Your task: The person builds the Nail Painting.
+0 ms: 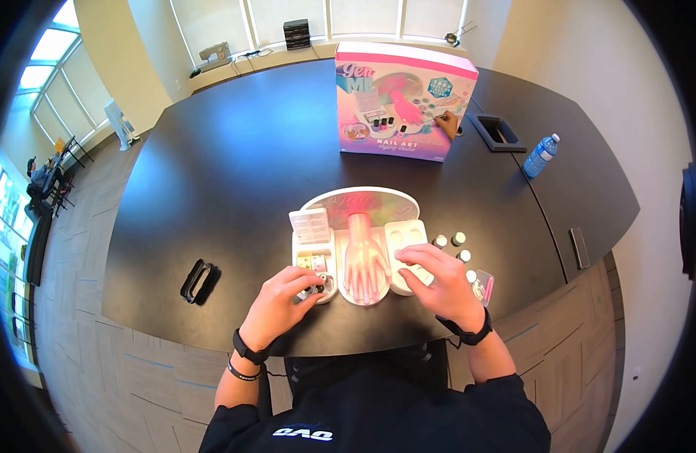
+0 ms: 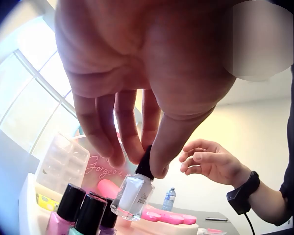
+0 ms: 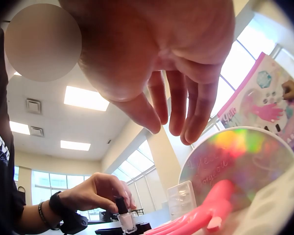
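The left hand (image 1: pixel 276 306) pinches the black cap of a clear-glass polish bottle (image 2: pixel 133 192) between thumb and fingers, tilted over the left tray. Beside it in the left wrist view stand a pink bottle (image 2: pixel 68 210) and a teal one (image 2: pixel 89 215) with black caps. A pink model hand (image 1: pixel 364 264) lies in the middle of the white station (image 1: pixel 367 300). Over the station's right tray (image 1: pixel 399 235) hovers the right hand (image 1: pixel 442 283), its fingers relaxed and apart, holding nothing. An iridescent oval panel (image 3: pixel 235 156) stands behind the model hand.
Several bottles (image 1: pixel 458 238) and a small clear case (image 1: pixel 482 287) lie right of the station. Farther back stand the nail art box (image 1: pixel 401 106), a dark bin (image 1: pixel 497 132) and a water bottle (image 1: pixel 541 155). A phone (image 1: pixel 580 248) lies right; a black object (image 1: pixel 200 281) sits left.
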The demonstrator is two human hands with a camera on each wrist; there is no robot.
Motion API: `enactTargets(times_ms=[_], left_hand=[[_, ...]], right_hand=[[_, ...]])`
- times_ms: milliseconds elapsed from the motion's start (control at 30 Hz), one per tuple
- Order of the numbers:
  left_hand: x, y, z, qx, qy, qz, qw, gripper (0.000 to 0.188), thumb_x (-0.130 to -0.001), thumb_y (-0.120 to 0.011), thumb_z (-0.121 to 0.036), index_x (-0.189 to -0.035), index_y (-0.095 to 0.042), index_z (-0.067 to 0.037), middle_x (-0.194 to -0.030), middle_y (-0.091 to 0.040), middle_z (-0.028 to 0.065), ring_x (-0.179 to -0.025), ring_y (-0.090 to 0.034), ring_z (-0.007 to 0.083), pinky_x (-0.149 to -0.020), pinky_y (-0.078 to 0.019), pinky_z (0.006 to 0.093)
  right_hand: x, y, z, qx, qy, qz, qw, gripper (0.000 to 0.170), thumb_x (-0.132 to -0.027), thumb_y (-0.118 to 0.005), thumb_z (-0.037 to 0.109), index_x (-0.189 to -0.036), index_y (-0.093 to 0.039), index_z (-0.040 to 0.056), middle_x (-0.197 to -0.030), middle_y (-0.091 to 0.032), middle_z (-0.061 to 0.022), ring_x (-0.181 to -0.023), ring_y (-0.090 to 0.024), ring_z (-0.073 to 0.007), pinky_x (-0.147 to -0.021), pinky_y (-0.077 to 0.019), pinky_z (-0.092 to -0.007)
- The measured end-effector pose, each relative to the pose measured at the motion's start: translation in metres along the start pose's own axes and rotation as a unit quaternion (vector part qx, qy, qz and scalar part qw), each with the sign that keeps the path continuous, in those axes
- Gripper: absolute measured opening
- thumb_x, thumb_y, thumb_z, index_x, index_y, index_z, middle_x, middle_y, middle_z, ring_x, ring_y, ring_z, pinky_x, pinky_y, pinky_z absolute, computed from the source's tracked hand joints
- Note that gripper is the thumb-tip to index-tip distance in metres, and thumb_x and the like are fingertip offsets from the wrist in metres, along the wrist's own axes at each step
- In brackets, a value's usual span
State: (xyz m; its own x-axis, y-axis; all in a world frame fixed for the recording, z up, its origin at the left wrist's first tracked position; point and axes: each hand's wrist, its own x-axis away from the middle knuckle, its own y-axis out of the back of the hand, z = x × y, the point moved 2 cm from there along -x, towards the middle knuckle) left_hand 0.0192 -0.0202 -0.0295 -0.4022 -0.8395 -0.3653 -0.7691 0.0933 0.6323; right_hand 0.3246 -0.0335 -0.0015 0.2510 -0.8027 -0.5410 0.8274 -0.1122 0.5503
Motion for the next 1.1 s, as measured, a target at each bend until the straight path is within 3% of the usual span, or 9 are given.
enactTargets(times_ms=[67,200,267,600,667,800,1100], left_hand=[[-0.001,0.0,0.002,-0.047,-0.047,0.012,0.998,0.025,-0.081,-0.087,-0.001,-0.104,-0.078,-0.005,-0.105,-0.076,0.0092,-0.104,-0.072,0.0304,-0.094,-0.0591,0.0411],[0.001,-0.006,0.009,-0.08,-0.057,0.02,0.995,0.025,-0.079,-0.088,-0.003,-0.102,-0.079,-0.007,-0.106,-0.076,0.0071,-0.112,-0.068,0.0298,-0.1,-0.0565,0.0428],[0.003,-0.008,0.014,-0.099,-0.061,0.018,0.993,0.025,-0.078,-0.088,-0.004,-0.101,-0.079,-0.008,-0.107,-0.073,0.0059,-0.117,-0.065,0.0304,-0.103,-0.0546,0.0437],[0.008,-0.014,0.021,-0.126,-0.05,0.008,0.991,0.024,-0.076,-0.09,-0.006,-0.097,-0.079,-0.01,-0.109,-0.066,0.0057,-0.122,-0.06,0.0337,-0.105,-0.0513,0.0464],[0.008,-0.015,0.022,-0.125,-0.036,0.015,0.991,0.025,-0.076,-0.09,-0.007,-0.098,-0.078,-0.01,-0.109,-0.067,0.0055,-0.122,-0.06,0.0338,-0.107,-0.0501,0.0471],[0.009,-0.016,0.026,-0.133,-0.042,0.013,0.99,0.027,-0.077,-0.09,-0.007,-0.101,-0.078,-0.01,-0.111,-0.067,0.0055,-0.123,-0.06,0.0338,-0.107,-0.0498,0.0473],[0.008,-0.01,0.013,-0.135,-0.039,0.007,0.99,0.036,-0.076,-0.092,-0.009,-0.108,-0.077,-0.009,-0.116,-0.067,0.0079,-0.124,-0.059,0.0354,-0.106,-0.0508,0.0479]], right_hand=[[0.002,0.002,0.0,0.027,-0.014,0.017,0.999,0.024,-0.091,-0.082,0.001,-0.115,-0.078,0.0018,-0.113,-0.079,-0.0136,-0.101,-0.078,-0.0299,-0.09,-0.0617,-0.0375],[0.004,0.0,-0.003,0.031,-0.009,0.017,0.999,0.023,-0.091,-0.082,0.001,-0.114,-0.078,0.0019,-0.112,-0.079,-0.0134,-0.101,-0.078,-0.0297,-0.09,-0.0616,-0.0375],[0.006,-0.002,-0.008,0.015,0.03,-0.029,0.999,0.021,-0.093,-0.081,0.01,-0.114,-0.079,0.009,-0.11,-0.079,-0.0057,-0.096,-0.076,-0.0231,-0.07,-0.0481,-0.0349],[0.011,0.008,-0.009,0.045,0.018,-0.012,0.999,0.018,-0.092,-0.081,0.007,-0.111,-0.079,0.0079,-0.11,-0.08,-0.0068,-0.099,-0.077,-0.0255,-0.075,-0.0541,-0.0361],[0.011,0.01,-0.009,0.025,0.0,-0.002,1.0,0.022,-0.091,-0.082,0.001,-0.112,-0.079,0.003,-0.11,-0.08,-0.0134,-0.102,-0.078,-0.0302,-0.091,-0.0613,-0.0377],[0.013,0.012,-0.013,0.023,-0.024,-0.011,0.999,0.018,-0.093,-0.08,0.005,-0.111,-0.078,0.0035,-0.109,-0.079,-0.0127,-0.101,-0.077,-0.0312,-0.09,-0.0603,-0.0411],[0.017,0.035,-0.037,0.069,-0.052,-0.053,0.995,0.017,-0.094,-0.079,0.004,-0.11,-0.077,0.0012,-0.107,-0.079,-0.0117,-0.094,-0.076,-0.0273,-0.08,-0.0599,-0.0359]])
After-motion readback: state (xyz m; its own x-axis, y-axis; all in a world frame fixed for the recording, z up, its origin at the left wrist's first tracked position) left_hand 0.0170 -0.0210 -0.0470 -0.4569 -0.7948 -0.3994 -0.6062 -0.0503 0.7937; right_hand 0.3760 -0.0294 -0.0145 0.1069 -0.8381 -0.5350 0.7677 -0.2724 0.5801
